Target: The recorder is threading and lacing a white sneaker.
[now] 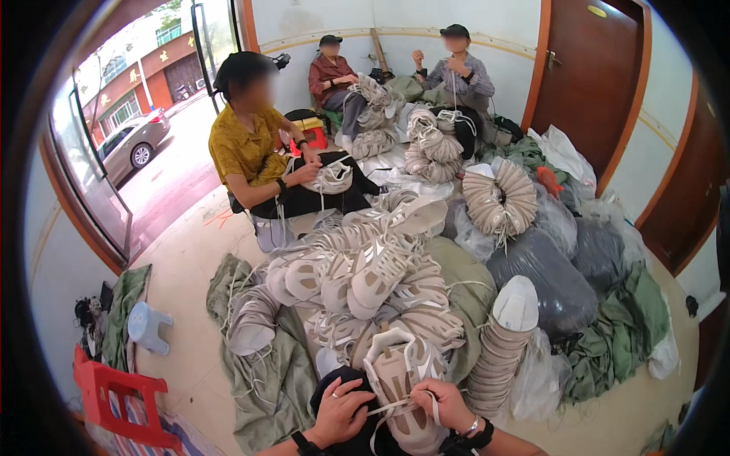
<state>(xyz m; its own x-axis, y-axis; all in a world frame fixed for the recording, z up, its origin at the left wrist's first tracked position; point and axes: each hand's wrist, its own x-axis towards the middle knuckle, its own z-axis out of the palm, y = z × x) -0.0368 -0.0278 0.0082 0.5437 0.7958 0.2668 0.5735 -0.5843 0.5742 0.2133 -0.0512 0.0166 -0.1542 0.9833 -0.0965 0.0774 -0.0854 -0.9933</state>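
A beige and white shoe upper (pixel 391 370) lies on my lap at the lower middle, its opening toward the far side. A pale shoelace (pixel 391 409) runs across its front between my hands. My left hand (pixel 342 413), with a ring on one finger, is closed at the lace's left end beside the shoe. On the other side, my right hand (pixel 447 406) pinches the lace, and a loop of it hangs by the fingers. Dark bands circle both my wrists. Just beyond lies a large heap of similar shoe uppers (pixel 372 277).
A stack of nested uppers (pixel 498 357) stands at right, near dark plastic bags (pixel 544 273) and green cloth (pixel 627 342). Left are a red stool (pixel 125 399) and a blue stool (pixel 148 328). A person in yellow (pixel 251 148) handles an upper; two more people sit at the back.
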